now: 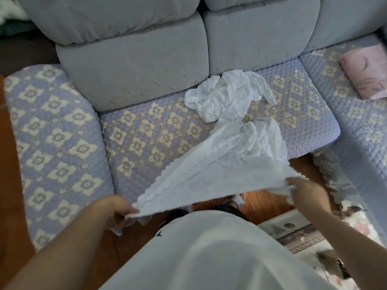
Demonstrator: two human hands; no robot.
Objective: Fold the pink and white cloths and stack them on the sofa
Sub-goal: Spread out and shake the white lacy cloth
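Note:
A white cloth (219,164) with a scalloped edge is stretched out over the front of the sofa seat (146,132). My left hand (119,212) pinches its near left corner. My right hand (303,193) grips its near right corner, with the fabric bunched in the fingers. The cloth's far end lies crumpled on the seat. A second white cloth (226,95) lies in a rumpled heap further back on the seat, against the backrest. A folded pink cloth (366,72) lies flat on the right-hand section of the sofa.
Grey back cushions (134,70) rise behind the seat. The padded armrest (52,132) with a flower pattern bounds the seat at left. Wooden floor (261,204) shows in front, and a patterned rug (303,237) lies at lower right.

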